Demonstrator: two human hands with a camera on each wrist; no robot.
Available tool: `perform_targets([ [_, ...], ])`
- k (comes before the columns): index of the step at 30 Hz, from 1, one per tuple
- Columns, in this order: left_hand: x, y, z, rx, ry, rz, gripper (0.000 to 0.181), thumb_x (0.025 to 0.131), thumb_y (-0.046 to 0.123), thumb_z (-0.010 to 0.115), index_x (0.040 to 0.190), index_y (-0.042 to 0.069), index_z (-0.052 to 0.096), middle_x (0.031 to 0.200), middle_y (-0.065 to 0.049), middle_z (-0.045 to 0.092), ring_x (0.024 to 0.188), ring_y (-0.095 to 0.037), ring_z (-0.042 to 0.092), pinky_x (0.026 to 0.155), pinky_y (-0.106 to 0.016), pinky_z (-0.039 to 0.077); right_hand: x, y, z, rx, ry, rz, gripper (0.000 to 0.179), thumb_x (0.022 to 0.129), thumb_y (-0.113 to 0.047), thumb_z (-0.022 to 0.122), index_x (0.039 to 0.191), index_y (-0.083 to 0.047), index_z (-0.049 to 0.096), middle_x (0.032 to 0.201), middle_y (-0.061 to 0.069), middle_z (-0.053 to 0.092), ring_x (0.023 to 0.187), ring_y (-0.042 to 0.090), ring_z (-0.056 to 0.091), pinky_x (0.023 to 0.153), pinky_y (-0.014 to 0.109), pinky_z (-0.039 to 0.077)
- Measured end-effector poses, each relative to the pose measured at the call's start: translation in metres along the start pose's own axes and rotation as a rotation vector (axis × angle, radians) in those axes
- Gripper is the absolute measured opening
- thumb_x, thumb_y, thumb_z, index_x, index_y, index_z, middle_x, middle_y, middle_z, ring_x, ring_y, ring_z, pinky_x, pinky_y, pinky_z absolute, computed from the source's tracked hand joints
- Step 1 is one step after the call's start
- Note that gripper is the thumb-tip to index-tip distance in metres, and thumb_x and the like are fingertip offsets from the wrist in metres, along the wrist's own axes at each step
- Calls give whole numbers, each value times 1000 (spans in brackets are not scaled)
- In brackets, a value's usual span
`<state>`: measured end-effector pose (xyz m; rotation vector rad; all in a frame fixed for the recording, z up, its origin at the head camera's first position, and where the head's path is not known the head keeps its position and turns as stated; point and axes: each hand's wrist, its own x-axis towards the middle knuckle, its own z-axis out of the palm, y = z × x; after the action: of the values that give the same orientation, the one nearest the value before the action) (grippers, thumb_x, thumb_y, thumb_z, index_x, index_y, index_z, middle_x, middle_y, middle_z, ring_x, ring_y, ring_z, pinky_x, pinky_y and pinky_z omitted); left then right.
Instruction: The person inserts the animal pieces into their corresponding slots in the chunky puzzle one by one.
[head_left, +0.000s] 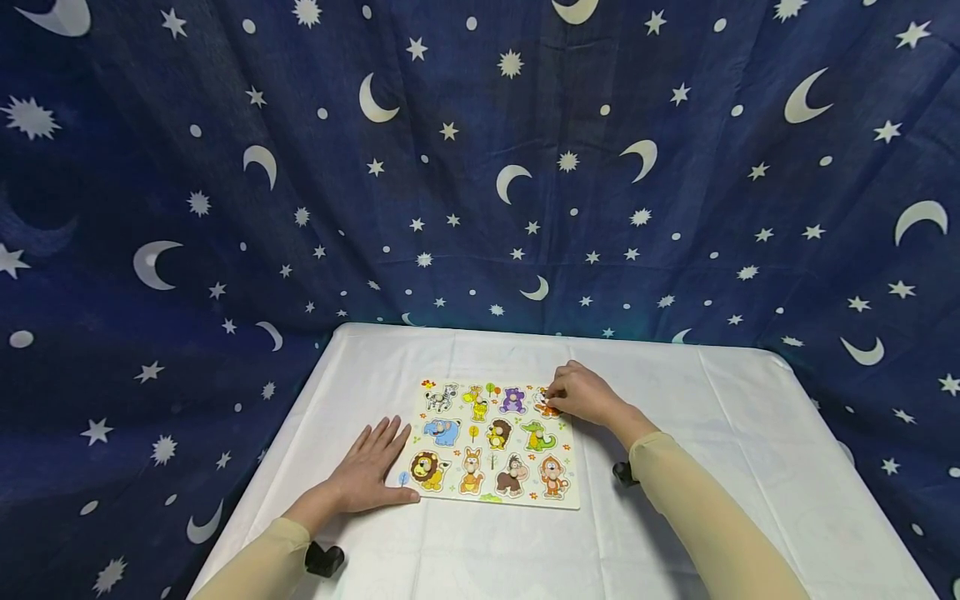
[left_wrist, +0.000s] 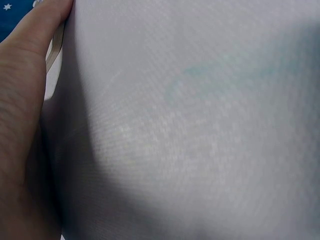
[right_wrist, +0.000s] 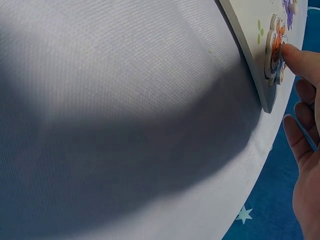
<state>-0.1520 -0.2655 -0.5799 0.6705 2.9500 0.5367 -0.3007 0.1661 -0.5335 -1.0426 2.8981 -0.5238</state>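
Observation:
A white wooden puzzle board (head_left: 487, 502) with several knobbed animal pieces lies on the cloth-covered table. My right hand (head_left: 588, 393) is at its far right corner, pinching the orange tiger piece (head_left: 546, 407) by thumb and fingers. In the right wrist view, the thumb presses at the tiger piece (right_wrist: 276, 44), which sits on or slightly above the board (right_wrist: 250, 55). Spread flat, my left hand (head_left: 369, 475) rests at the board's left edge, its thumb by the near left corner. The left wrist view shows only part of the left hand (left_wrist: 22, 90) and the cloth.
A white cloth (head_left: 480, 550) covers the table. Behind it hangs a dark blue curtain (head_left: 450, 183) with moons and stars. Dark wrist-worn devices show beneath the left sleeve (head_left: 258, 558) and the right sleeve (head_left: 705, 508).

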Motion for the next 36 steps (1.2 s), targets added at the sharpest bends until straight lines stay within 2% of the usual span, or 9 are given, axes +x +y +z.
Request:
perform_targets([
  [9,1,-1,0,3,-1,6,117,81,82,61,164,10,22,170,-17,14,156,-36,8,125,-52,0,0,-1,0,18,5,3,9,89,-23,82,94,-17,83,83,-15,59,85,10,50,79,33,49],
  [20,0,3,-6,-6,3,17,115,80,77,67,162,5,28,167,-22,20,154,-42,13,124,-58,7,0,-1,1,32,15,2,7,89,-22,81,93,-17,84,84,-14,60,84,10,50,77,32,49],
  [27,0,3,-4,-4,-4,4,117,80,81,63,164,8,24,169,-19,16,156,-38,9,125,-54,2,2,2,3,32,12,9,7,89,-22,81,94,-17,84,83,-14,60,84,10,49,77,32,49],
  [31,0,3,-4,-15,7,9,116,80,79,66,163,8,26,168,-20,18,155,-39,11,125,-55,4,2,3,3,26,7,11,7,89,-22,82,93,-17,84,83,-14,60,84,10,50,78,33,50],
  [36,-1,3,-4,-8,-15,-3,117,80,80,63,164,9,23,169,-18,15,156,-37,8,125,-55,3,3,2,4,15,-25,22,7,89,-23,82,93,-18,83,83,-15,59,85,10,49,79,33,49],
])
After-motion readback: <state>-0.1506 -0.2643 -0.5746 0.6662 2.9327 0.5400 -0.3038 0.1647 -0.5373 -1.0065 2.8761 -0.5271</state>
